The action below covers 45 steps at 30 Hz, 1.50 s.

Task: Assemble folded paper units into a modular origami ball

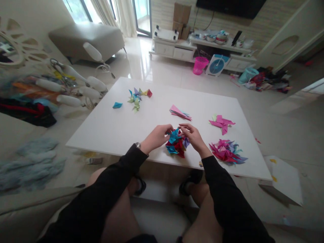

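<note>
Above a pile of red, purple and blue folded paper pieces (178, 148), I have a bright blue folded paper piece (174, 135) between my hands. The thumb and fingers of my left hand (158, 136) pinch its left side. From the other side, my right hand (193, 135) curls its fingers around the piece's right edge, partly hiding it. Just beyond my hands lies a stack of long pink and pale folded strips (180, 113). To the right are a pink pinwheel-like folded piece (222, 124) and a heap of pink, purple and blue folded pieces (226, 151).
The white table (101, 131) carries a cluster of green, purple and yellow folded pieces (136, 97) and one blue piece (117, 105) at the far left. White lamp shades (93, 84) hang near the table's left edge. A white box (285, 180) stands at lower right.
</note>
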{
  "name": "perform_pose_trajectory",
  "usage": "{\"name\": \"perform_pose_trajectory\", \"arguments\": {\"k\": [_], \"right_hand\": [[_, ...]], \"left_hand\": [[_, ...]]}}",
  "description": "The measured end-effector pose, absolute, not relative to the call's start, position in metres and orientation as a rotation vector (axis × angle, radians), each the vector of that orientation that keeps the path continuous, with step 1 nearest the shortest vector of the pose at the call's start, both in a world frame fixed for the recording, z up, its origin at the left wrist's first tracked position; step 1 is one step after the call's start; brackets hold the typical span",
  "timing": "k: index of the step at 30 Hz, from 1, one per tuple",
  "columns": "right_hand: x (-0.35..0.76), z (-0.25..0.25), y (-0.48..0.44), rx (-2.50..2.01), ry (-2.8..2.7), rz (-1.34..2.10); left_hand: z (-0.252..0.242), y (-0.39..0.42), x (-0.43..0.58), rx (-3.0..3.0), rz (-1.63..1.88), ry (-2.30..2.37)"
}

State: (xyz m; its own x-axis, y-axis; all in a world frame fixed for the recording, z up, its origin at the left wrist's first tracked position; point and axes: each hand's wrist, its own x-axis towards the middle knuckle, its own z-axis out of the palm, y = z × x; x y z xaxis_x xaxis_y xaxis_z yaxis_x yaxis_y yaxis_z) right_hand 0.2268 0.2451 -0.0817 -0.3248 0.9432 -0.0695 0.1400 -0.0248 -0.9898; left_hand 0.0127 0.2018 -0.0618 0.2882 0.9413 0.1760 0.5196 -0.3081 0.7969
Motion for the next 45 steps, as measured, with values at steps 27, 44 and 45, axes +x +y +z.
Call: {"name": "perform_pose_trajectory", "arguments": {"k": [27, 44, 45], "right_hand": [[0.294, -0.089, 0.229, -1.233, -2.352, 1.267], [0.288, -0.102, 0.226, -1.204, -2.445, 1.127], [0.289, -0.1, 0.226, -1.203, -2.438, 1.121]], "left_hand": [[-0.097, 0.208, 0.014, 2.029, 0.73, 1.335], [-0.098, 0.206, 0.011, 2.156, 0.64, 1.369], [-0.098, 0.206, 0.011, 2.158, 0.633, 1.377]]}}
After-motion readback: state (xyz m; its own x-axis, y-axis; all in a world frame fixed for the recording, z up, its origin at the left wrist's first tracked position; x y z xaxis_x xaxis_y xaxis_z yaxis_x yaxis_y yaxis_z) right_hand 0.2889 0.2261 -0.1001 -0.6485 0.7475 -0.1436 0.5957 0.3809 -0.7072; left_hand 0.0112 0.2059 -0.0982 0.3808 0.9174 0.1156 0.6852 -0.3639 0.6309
